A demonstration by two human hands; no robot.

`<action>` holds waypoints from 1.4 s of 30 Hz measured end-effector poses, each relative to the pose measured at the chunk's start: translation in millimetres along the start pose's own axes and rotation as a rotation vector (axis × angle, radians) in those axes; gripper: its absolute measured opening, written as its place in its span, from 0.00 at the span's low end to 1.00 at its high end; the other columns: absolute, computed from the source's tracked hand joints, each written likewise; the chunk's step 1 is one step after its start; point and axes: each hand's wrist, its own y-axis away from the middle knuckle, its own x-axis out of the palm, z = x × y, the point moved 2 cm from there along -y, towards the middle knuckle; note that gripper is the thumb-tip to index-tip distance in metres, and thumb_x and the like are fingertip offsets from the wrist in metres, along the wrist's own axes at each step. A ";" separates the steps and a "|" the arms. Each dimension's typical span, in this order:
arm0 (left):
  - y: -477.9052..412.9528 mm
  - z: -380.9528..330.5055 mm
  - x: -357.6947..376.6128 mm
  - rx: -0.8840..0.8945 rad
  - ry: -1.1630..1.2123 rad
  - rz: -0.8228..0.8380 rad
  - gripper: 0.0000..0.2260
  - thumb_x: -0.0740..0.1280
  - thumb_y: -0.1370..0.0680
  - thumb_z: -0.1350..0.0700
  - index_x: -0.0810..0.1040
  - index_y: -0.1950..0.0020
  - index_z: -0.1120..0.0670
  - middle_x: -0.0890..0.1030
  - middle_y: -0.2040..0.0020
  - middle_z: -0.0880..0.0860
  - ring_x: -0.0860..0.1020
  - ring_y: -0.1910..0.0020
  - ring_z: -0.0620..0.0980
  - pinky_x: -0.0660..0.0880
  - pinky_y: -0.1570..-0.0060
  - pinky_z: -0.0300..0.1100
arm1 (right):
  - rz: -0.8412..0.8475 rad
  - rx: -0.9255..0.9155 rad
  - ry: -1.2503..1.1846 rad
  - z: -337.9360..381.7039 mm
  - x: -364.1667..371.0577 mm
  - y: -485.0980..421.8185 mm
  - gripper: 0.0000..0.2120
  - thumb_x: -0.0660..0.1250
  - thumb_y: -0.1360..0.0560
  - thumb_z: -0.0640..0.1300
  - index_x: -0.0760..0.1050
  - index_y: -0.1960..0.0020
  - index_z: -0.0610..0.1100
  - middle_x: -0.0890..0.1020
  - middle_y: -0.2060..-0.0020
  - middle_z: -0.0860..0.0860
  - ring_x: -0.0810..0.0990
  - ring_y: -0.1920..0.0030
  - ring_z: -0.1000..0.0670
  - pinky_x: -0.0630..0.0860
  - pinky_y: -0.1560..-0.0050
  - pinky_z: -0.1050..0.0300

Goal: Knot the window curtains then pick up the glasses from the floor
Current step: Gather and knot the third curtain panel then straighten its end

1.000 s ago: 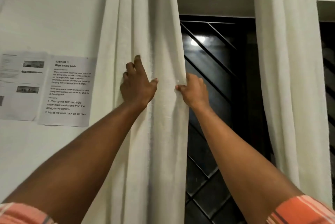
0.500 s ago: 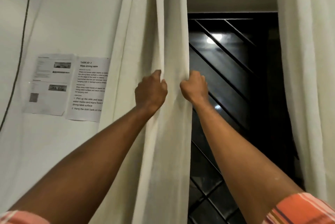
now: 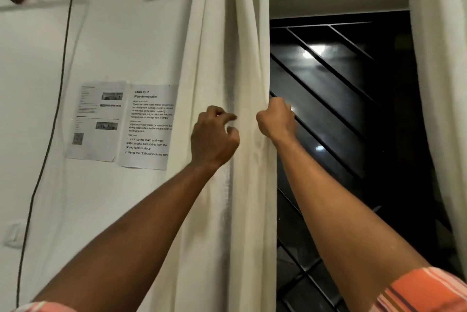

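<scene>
Your right hand [image 3: 276, 122] clenches the window-side edge of the left curtain [image 3: 217, 46], beside the dark window [image 3: 353, 122]. Your left hand [image 3: 214, 138] curls against its folds; whether it grips cloth, I cannot tell. Two curtains hang, the right curtain [image 3: 439, 84] at the right edge. Two paper sheets [image 3: 149, 124] are stuck to the wall at left.

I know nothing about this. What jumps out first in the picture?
In the middle, the right hand grips the edge of a cream curtain, and the left hand curls against its folds. Right of them is a dark barred window; printed sheets are taped to the wall at left.
</scene>
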 end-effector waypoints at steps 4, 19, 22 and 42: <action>-2.4 29.2 -8.0 -0.278 -0.122 -0.084 0.25 0.65 0.28 0.60 0.67 0.31 0.51 0.67 0.32 0.53 0.69 0.36 0.57 0.69 0.43 0.52 | -0.018 0.009 0.005 -7.8 2.1 -2.3 0.03 0.58 0.27 0.36 0.70 0.55 0.40 0.79 0.49 0.42 0.78 0.52 0.40 0.78 0.54 0.47; 18.0 65.3 -37.4 -0.289 -0.288 -0.115 0.12 0.62 0.23 0.55 0.74 0.40 0.53 0.80 0.52 0.63 0.78 0.54 0.64 0.71 0.56 0.50 | -0.116 0.100 0.051 -24.3 -11.0 12.5 0.09 0.60 0.25 0.33 0.75 0.47 0.37 0.79 0.45 0.41 0.78 0.46 0.39 0.72 0.58 0.53; 26.1 45.6 -29.7 -0.108 -0.254 -0.056 0.14 0.61 0.21 0.52 0.74 0.37 0.53 0.81 0.54 0.62 0.79 0.55 0.63 0.72 0.57 0.49 | -0.011 0.020 -0.006 -16.4 0.1 14.0 0.04 0.59 0.25 0.34 0.72 0.54 0.39 0.79 0.47 0.40 0.78 0.48 0.39 0.69 0.60 0.56; 24.0 72.4 -18.6 -0.465 -0.003 -0.084 0.42 0.71 0.27 0.56 0.46 0.23 0.48 0.49 0.23 0.59 0.65 0.31 0.64 0.68 0.38 0.59 | -0.043 0.000 -0.077 -13.9 19.5 25.8 0.09 0.64 0.24 0.44 0.77 0.49 0.40 0.81 0.51 0.46 0.80 0.53 0.43 0.69 0.60 0.57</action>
